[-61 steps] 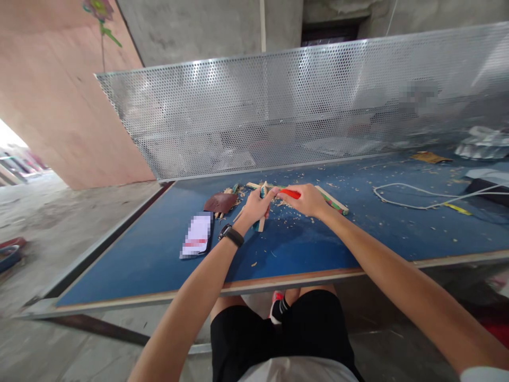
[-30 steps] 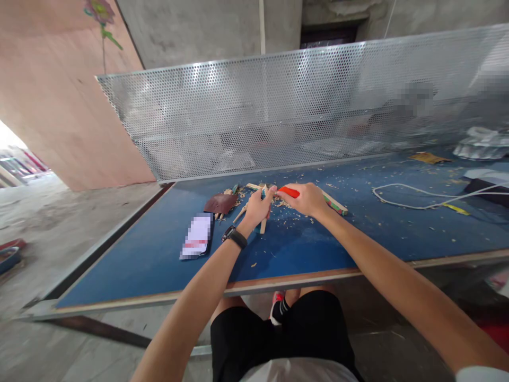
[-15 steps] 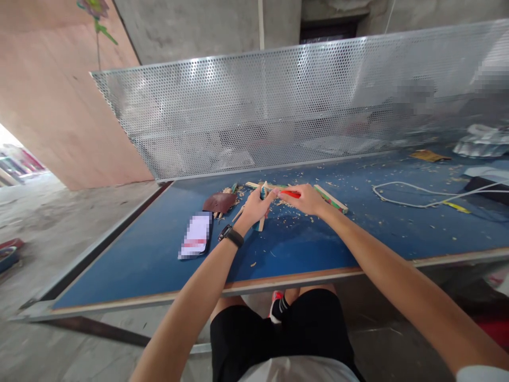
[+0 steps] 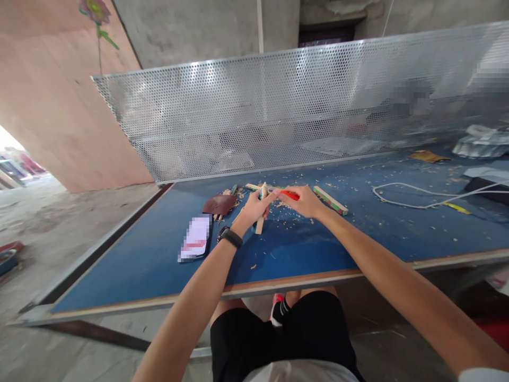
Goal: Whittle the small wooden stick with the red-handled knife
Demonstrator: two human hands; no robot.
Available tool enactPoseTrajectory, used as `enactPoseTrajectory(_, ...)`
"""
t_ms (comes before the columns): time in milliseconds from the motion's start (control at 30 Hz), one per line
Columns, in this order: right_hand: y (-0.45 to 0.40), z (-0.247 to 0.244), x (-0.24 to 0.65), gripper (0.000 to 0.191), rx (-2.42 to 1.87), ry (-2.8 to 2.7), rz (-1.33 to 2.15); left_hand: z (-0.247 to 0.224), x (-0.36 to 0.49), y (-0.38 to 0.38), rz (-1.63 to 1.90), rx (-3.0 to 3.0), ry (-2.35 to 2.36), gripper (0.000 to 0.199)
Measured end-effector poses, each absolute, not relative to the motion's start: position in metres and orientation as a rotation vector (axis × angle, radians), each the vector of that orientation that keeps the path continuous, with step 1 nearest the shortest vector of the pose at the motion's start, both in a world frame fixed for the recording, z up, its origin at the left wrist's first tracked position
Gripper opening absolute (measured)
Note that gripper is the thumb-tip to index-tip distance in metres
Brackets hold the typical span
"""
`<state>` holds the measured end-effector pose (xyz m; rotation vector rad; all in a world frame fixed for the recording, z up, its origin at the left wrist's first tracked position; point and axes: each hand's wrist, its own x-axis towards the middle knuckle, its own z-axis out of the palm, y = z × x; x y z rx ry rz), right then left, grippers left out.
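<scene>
My left hand is closed around a narrow wooden strip. The strip's pale, tapered tip points away from me, and its lower end shows below my palm. In my right hand is a red-handled tool; its working end is hidden by my fingers, so I cannot tell its kind for sure. The left thumb reaches across to the tool's near end, where the hands meet. Wood shavings lie scattered beneath and around both hands on the blue tabletop.
Left of my hands lie a phone and a brown leather-like piece over some sticks. Another wooden strip rests to the right, with a white cable and a yellow tool beyond. A perforated metal panel stands along the back edge.
The wooden strip in my left hand has tilted slightly, its lower end shifting a little left. Both hands keep their holds and have barely moved.
</scene>
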<state>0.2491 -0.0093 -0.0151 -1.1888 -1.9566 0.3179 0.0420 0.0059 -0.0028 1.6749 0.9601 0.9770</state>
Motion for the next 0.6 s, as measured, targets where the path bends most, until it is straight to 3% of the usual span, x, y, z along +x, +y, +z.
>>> enactPoseTrajectory(233, -0.01, -0.013, 0.253, 0.063, -1.167, -2.013, 0.336, -0.009, 0.04, 0.015, 0.934, 1.664, 0.871, 0.055)
enactPoseTrajectory(600, -0.013, -0.012, 0.249, 0.059, -1.339, -1.981, 0.133, 0.002, 0.036, 0.006, 1.019, 1.828, 0.994, 0.043)
